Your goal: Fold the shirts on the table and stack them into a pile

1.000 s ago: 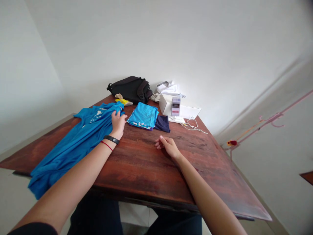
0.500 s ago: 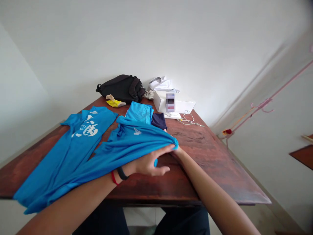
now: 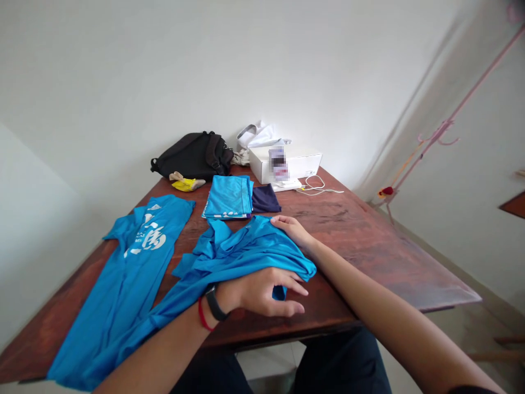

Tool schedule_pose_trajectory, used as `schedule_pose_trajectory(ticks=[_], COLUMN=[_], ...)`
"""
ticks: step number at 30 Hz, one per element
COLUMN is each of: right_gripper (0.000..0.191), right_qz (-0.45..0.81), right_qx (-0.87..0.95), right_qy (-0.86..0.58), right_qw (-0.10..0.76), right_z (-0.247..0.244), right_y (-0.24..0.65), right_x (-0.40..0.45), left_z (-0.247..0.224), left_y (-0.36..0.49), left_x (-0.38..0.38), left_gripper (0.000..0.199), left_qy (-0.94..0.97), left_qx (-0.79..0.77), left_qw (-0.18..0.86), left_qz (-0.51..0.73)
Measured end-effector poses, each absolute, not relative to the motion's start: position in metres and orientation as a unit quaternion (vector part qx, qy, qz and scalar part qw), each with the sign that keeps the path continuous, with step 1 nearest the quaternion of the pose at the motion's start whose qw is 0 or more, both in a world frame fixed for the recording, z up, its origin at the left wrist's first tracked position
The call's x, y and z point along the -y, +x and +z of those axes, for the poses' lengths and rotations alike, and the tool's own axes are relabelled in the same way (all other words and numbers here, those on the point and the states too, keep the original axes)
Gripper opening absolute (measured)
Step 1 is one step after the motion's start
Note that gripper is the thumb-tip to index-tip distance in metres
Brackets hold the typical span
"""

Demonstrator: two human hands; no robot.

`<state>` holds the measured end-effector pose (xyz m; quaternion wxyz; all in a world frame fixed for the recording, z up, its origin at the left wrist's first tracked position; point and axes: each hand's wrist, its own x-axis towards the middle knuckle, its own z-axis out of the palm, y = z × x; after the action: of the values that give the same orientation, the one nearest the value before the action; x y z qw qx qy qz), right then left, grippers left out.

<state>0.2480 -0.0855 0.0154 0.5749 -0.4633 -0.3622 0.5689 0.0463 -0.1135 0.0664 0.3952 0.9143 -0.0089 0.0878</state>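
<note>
A rumpled blue T-shirt (image 3: 241, 249) lies bunched near the middle of the table, a long part of it trailing to the front left. My right hand (image 3: 293, 230) pinches its far right edge between thumb and fingers. Along the near side, my left hand (image 3: 273, 290) rests against the fabric, thumb and fingers apart; some fingertips are hidden by cloth. To the left, another blue T-shirt (image 3: 127, 268) with white print is spread long and flat. Beyond my hands sits a folded stack of blue clothes (image 3: 228, 196) beside a dark navy folded cloth (image 3: 266, 198).
At the back of the wooden table (image 3: 340, 241) are a black backpack (image 3: 191, 156), a yellow and beige cloth item (image 3: 186, 183), a white box (image 3: 301, 161) and white fabric (image 3: 262, 134). A white cable (image 3: 315, 189) lies beside the box. A pink rack (image 3: 443, 128) stands right.
My right hand has moved away from my left hand to the shirt's far edge. The shirt has shifted nearer, showing more of the folded stack. The camera view has tilted slightly.
</note>
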Motion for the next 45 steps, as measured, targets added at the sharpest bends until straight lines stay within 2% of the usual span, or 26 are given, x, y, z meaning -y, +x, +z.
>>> schedule_pose_trajectory(ticks=[2,5,7,10,12,14,17,20,22,25,27,31,38,45], right_gripper=[0.036,0.035,0.034,0.032,0.032,0.030,0.030,0.030,0.030,0.031,0.030,0.025,0.016,0.018], right_qz=[0.567,0.559,0.550,0.518,0.469,0.397,0.307,0.262,0.240,0.217,0.206,0.191,0.176,0.180], right_qx=[0.358,0.353,0.347,0.343,0.334,0.317,0.281,0.244,0.230,0.249,0.277,0.381,0.637,0.645], right_qy=[-0.463,-0.462,-0.459,-0.469,-0.498,-0.537,-0.584,-0.604,-0.609,-0.610,-0.609,-0.616,-0.574,-0.586], right_qw=[0.580,0.591,0.605,0.628,0.649,0.673,0.697,0.712,0.720,0.721,0.714,0.663,0.483,0.456], right_z=[0.014,0.011,0.009,0.005,0.003,0.002,0.002,0.002,0.002,-0.001,-0.002,-0.001,0.005,0.006], right_y=[0.248,0.250,0.253,0.262,0.273,0.286,0.307,0.322,0.327,0.329,0.327,0.314,0.279,0.279], right_x=[0.084,0.081,0.079,0.074,0.071,0.068,0.067,0.065,0.064,0.062,0.060,0.061,0.077,0.079], left_z=[0.068,0.073,0.080,0.090,0.095,0.098,0.099,0.092,0.082,0.062,0.050,0.037,0.028,0.022], left_y=[0.046,0.045,0.043,0.037,0.028,0.018,0.007,0.008,0.013,0.020,0.023,0.028,0.030,0.031], left_x=[0.113,0.108,0.100,0.085,0.075,0.067,0.058,0.045,0.036,0.028,0.028,0.035,0.033,0.031], left_gripper=[0.038,0.045,0.059,0.089,0.101,0.098,0.080,0.057,0.045,0.030,0.027,0.029,0.030,0.029], left_qy=[0.901,0.868,0.825,0.718,0.655,0.632,0.633,0.647,0.697,0.818,0.885,0.937,0.940,0.926], left_qx=[0.006,0.016,0.047,0.135,0.169,0.150,0.022,-0.174,-0.291,-0.346,-0.294,-0.226,-0.214,-0.209], left_qw=[0.429,0.497,0.557,0.643,0.687,0.736,0.772,0.707,0.590,0.342,0.250,0.204,0.194,0.230], left_qz=[0.070,0.008,-0.084,-0.232,-0.264,-0.191,0.049,0.226,0.285,0.308,0.260,0.171,0.183,0.213])
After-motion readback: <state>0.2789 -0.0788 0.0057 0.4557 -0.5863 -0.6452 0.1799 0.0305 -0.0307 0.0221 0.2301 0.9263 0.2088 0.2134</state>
